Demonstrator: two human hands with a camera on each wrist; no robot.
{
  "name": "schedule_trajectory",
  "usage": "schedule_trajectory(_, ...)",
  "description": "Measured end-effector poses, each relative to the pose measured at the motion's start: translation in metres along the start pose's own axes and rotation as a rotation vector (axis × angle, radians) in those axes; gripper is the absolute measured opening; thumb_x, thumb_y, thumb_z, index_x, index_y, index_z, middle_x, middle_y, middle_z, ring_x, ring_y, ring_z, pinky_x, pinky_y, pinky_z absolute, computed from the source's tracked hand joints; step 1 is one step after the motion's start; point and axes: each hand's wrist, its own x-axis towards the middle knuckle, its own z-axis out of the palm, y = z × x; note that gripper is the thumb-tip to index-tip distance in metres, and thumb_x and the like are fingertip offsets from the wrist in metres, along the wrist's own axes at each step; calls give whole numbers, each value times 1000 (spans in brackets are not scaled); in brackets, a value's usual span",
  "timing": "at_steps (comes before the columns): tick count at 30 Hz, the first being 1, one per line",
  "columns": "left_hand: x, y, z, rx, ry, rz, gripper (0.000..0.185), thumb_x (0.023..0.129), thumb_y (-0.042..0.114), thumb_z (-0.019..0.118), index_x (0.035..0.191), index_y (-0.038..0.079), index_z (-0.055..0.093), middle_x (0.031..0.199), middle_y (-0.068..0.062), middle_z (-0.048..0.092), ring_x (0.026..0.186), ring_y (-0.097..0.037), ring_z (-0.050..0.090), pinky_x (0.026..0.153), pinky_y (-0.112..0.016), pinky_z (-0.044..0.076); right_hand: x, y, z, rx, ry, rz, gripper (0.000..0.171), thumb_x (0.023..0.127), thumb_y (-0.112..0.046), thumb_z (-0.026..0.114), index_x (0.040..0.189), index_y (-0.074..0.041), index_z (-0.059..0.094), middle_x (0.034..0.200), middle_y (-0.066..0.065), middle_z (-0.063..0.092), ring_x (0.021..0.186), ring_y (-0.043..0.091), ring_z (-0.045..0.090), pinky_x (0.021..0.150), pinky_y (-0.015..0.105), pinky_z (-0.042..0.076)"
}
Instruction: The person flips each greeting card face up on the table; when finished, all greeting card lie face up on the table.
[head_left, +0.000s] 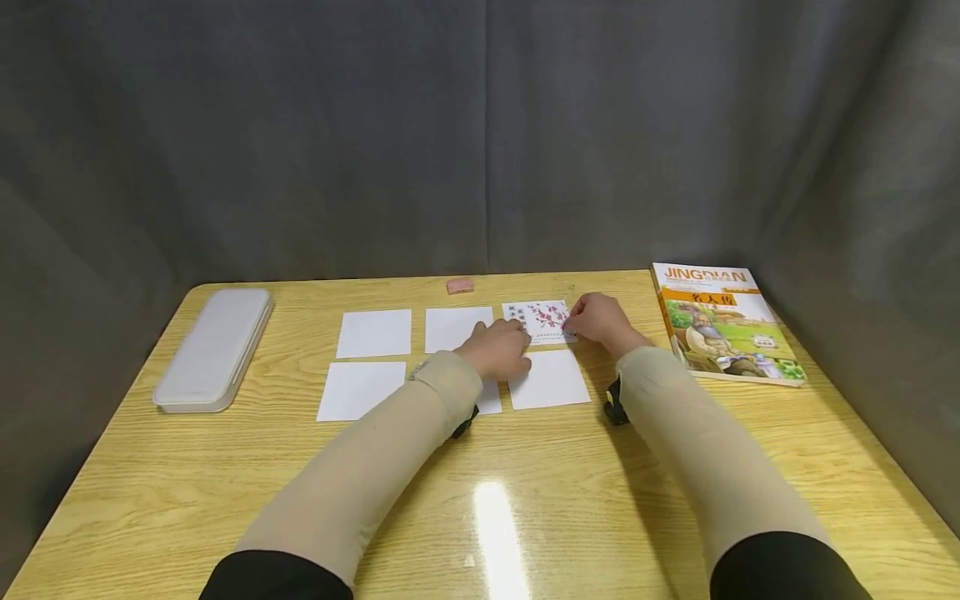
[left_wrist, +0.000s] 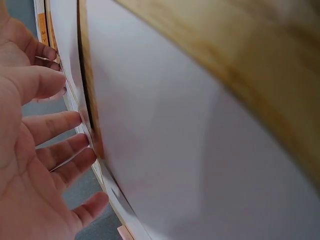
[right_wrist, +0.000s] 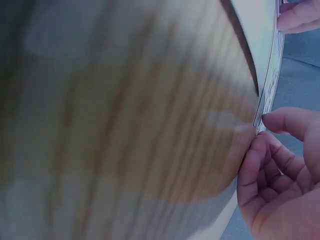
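A printed card [head_left: 547, 317] with pink blossoms and black characters lies face up at the back right of a grid of white cards. My right hand [head_left: 592, 320] pinches its right edge; the right wrist view shows thumb and forefinger [right_wrist: 260, 129] closed on the thin card edge [right_wrist: 270, 85]. My left hand [head_left: 501, 347] lies with fairly straight fingers at the card's left edge, partly over the middle cards. In the left wrist view the left fingers [left_wrist: 70, 145] touch the card edges beside a white card [left_wrist: 175, 150].
Blank white cards [head_left: 373, 333] [head_left: 360, 390] [head_left: 550, 379] lie in two rows on the wooden table [head_left: 480, 500]. A white flat case [head_left: 213, 348] sits at the left, a pink eraser [head_left: 460, 286] at the back edge and a paperback book [head_left: 723, 321] at the right.
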Motion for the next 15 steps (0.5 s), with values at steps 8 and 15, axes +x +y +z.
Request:
schedule_trajectory(8,-16,-18,1,-58,108,-12,54,105,25,52,156,7,44,163,-14,33,150,-32,30,117,-55,31,1,-7,7,20,-4,1,19,100,-16,61,107,1,63,98,15,62,86,27,54,70,33,43)
schedule_trajectory(15,-40,-68,-17,-206,176,-70,62,107,34,50,157,-1,38,164,-19,30,153,-35,23,122,-51,23,6,-33,9,347,5,-4,26,104,-14,56,121,4,61,112,17,62,90,21,54,75,30,47)
